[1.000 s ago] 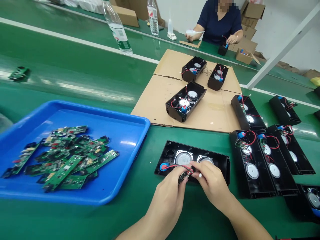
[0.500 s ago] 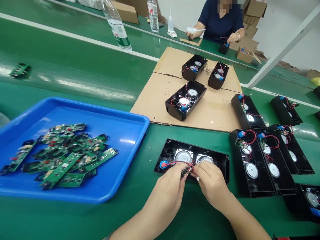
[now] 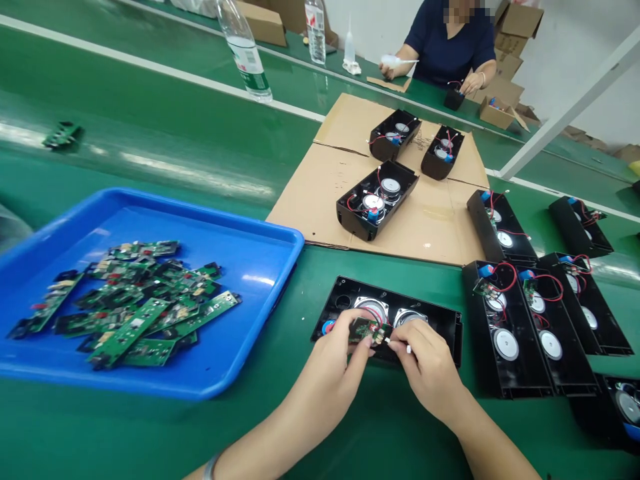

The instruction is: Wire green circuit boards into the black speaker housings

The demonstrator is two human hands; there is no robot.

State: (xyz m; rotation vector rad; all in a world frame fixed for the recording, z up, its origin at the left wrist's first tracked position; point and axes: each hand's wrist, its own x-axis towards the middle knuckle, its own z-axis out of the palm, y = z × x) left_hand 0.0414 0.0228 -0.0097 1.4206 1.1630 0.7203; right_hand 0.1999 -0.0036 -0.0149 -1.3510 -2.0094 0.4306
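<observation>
My left hand point(image 3: 336, 350) grips a small green circuit board point(image 3: 367, 329) between thumb and fingers, its component side showing. Close to the board's right end, my right hand point(image 3: 425, 350) pinches a small white wire connector point(image 3: 387, 341); I cannot tell whether it touches the board. A second white plug point(image 3: 409, 349) shows by the right fingers. Both hands are over a black speaker housing point(image 3: 445, 327), which lies open side up. Two round speakers point(image 3: 371, 311) sit in it, and a blue cylindrical part point(image 3: 328, 327) shows at its left, partly hidden by my hand.
On the left, a blue tray point(image 3: 250, 363) holds a heap of circuit boards point(image 3: 150, 307). Several speaker housings point(image 3: 505, 333) stand to the right, others on cardboard point(image 3: 310, 200). A water bottle point(image 3: 247, 63) stands behind. Across the table, a person point(image 3: 450, 47) holds a white squeeze bottle point(image 3: 397, 61).
My left hand has turned the circuit board so its component face shows. My right hand has drawn slightly away from my left, with the white connector now visible at its fingertips.
</observation>
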